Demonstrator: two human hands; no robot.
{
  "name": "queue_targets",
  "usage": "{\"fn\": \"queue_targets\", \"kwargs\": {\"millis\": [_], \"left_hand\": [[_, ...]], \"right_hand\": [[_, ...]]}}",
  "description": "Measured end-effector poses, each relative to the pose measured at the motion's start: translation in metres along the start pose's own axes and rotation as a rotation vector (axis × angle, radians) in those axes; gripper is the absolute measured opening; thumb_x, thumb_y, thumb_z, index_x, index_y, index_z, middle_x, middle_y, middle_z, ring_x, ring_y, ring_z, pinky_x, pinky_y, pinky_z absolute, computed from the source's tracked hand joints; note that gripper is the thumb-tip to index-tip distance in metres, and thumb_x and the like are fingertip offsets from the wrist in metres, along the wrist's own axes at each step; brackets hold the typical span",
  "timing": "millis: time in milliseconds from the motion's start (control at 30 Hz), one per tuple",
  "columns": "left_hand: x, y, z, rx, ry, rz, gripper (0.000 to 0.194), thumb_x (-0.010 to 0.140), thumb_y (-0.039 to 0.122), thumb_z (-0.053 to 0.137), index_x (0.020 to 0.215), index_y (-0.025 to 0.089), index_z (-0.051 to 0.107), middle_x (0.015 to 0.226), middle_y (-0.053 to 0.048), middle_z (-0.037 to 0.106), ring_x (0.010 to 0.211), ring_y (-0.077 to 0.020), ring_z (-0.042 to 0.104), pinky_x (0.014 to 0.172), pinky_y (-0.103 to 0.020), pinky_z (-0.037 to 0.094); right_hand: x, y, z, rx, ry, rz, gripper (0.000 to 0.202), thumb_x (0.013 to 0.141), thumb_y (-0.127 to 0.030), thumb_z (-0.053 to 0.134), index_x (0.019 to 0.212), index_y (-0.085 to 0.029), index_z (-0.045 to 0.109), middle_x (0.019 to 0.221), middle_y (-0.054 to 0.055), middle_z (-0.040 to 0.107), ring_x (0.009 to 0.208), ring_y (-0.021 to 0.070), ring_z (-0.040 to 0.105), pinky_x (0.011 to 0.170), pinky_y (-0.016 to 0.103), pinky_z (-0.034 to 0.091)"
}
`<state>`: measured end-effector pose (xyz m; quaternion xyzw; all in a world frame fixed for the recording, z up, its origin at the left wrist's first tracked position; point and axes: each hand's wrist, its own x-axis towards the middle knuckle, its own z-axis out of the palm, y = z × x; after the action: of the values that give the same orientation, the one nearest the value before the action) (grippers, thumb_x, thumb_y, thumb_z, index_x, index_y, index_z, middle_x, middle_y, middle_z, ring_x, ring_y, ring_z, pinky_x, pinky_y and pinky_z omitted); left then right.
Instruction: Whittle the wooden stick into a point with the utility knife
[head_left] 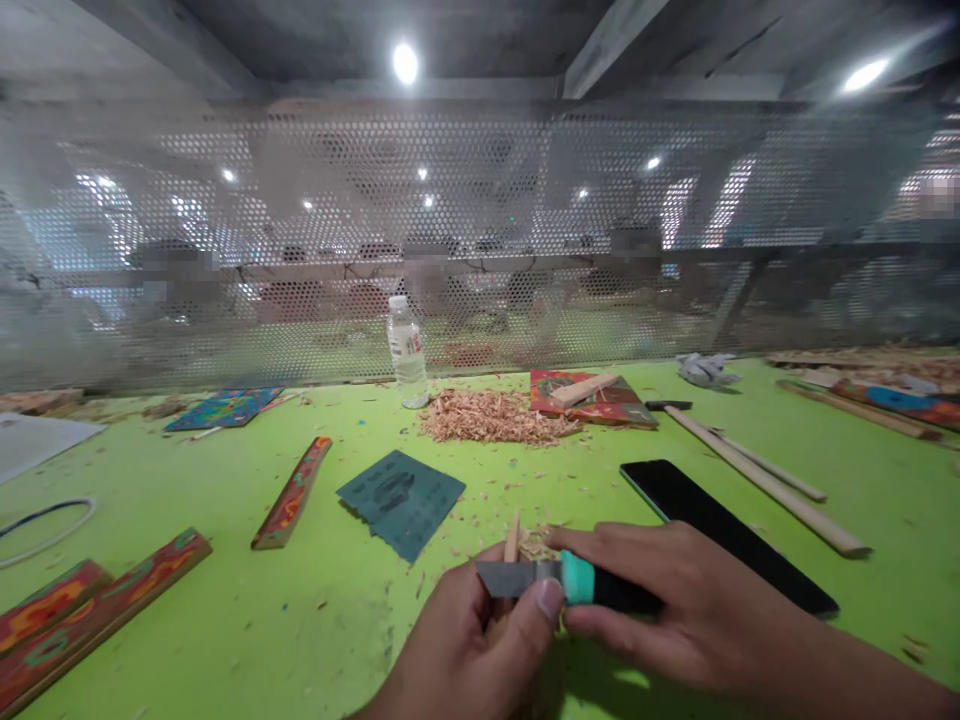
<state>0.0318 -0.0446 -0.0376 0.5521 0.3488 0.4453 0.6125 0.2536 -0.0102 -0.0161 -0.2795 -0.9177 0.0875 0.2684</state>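
My right hand grips the black and turquoise handle of a utility knife. Its flat grey blade points left and crosses over a thin wooden stick. That stick is held in my closed left hand, whose thumb presses against the blade's base; the stick's lower end is hidden by the fingers. Light wood shavings lie on the table just beyond the blade. A dark green sheet of sandpaper with a torn edge lies ahead of my left hand. Beside my right hand is a black phone.
A water bottle stands by a pile of shavings. Behind runs a perforated metal screen. Painted strips lie left; a hammer-like long wooden rod and crumpled paper lie right. A painted board is at the back.
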Motion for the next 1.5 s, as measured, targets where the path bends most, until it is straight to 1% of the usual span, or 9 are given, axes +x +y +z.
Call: {"fn": "queue_targets", "kwargs": {"millis": [133,267,367,667,833,900,1100,1267,1500], "left_hand": [[0.001,-0.003,0.000,-0.006,-0.006,0.005,0.052,0.093,0.069,0.069,0.083,0.017,0.066,0.080,-0.001,0.057,0.077,-0.0153,0.048,0.073,-0.025,0.043],[0.001,-0.012,-0.002,-0.009,0.022,-0.023,0.053,0.094,0.069,0.067,0.085,0.017,0.068,0.079,-0.002,0.057,0.076,-0.0157,0.047,0.072,-0.027,0.043],[0.001,-0.008,-0.003,0.006,0.021,-0.027,0.055,0.093,0.071,0.066,0.085,0.016,0.069,0.080,-0.002,0.057,0.075,-0.0153,0.046,0.071,-0.027,0.042],[0.003,-0.003,-0.003,0.092,0.092,-0.087,0.061,0.095,0.075,0.059,0.071,0.019,0.057,0.065,0.005,0.038,0.061,-0.0120,0.030,0.056,-0.026,0.026],[0.002,-0.005,-0.003,0.110,0.080,-0.119,0.065,0.093,0.080,0.055,0.064,0.022,0.048,0.056,0.006,0.034,0.054,-0.0113,0.028,0.051,-0.027,0.021],[0.001,-0.005,-0.005,0.084,0.063,-0.132,0.064,0.091,0.080,0.059,0.067,0.022,0.050,0.057,0.007,0.035,0.054,-0.0107,0.027,0.050,-0.026,0.020],[0.001,-0.005,-0.007,0.010,0.009,-0.110,0.060,0.085,0.076,0.072,0.085,0.016,0.066,0.075,0.001,0.047,0.071,-0.0138,0.038,0.064,-0.026,0.033],[0.002,-0.005,-0.007,-0.021,-0.069,-0.120,0.056,0.092,0.071,0.067,0.084,0.016,0.064,0.073,0.002,0.043,0.069,-0.0133,0.033,0.062,-0.028,0.028],[0.000,0.000,-0.004,0.055,-0.027,-0.153,0.065,0.090,0.081,0.060,0.065,0.023,0.045,0.051,0.010,0.031,0.048,-0.0082,0.022,0.048,-0.026,0.016]], "right_hand": [[-0.002,-0.004,0.001,-0.143,0.054,-0.027,0.040,0.114,-0.052,0.044,0.129,-0.023,0.066,0.110,0.010,0.084,0.088,0.0222,0.083,0.067,0.030,0.061],[-0.001,-0.008,0.001,-0.247,0.087,-0.027,0.050,0.115,-0.054,0.034,0.125,-0.019,0.067,0.101,0.011,0.085,0.075,0.0231,0.082,0.056,0.033,0.060],[0.000,-0.009,0.002,-0.267,0.112,-0.018,0.053,0.115,-0.054,0.034,0.126,-0.016,0.069,0.098,0.011,0.085,0.071,0.0232,0.082,0.054,0.034,0.061],[-0.003,-0.013,0.011,-0.211,0.149,0.135,0.051,0.112,-0.057,0.043,0.128,-0.017,0.070,0.092,0.009,0.083,0.072,0.0249,0.082,0.056,0.034,0.061],[0.000,-0.004,0.004,-0.206,0.307,0.177,0.049,0.111,-0.060,0.045,0.125,-0.021,0.070,0.104,0.011,0.085,0.086,0.0261,0.083,0.069,0.034,0.063],[0.001,-0.002,0.002,-0.184,0.285,0.121,0.046,0.111,-0.058,0.047,0.125,-0.020,0.070,0.106,0.012,0.085,0.088,0.0249,0.083,0.071,0.032,0.063],[0.004,-0.002,0.001,-0.024,0.023,0.048,0.040,0.111,-0.055,0.051,0.116,-0.022,0.073,0.100,0.009,0.083,0.082,0.0213,0.081,0.067,0.029,0.060],[0.004,-0.003,0.000,-0.034,0.048,0.015,0.041,0.111,-0.054,0.051,0.120,-0.021,0.073,0.102,0.010,0.083,0.084,0.0212,0.081,0.069,0.028,0.060],[0.001,-0.006,0.002,-0.191,0.113,0.002,0.048,0.111,-0.054,0.048,0.126,-0.016,0.073,0.094,0.013,0.083,0.072,0.0247,0.080,0.059,0.032,0.061]]}}
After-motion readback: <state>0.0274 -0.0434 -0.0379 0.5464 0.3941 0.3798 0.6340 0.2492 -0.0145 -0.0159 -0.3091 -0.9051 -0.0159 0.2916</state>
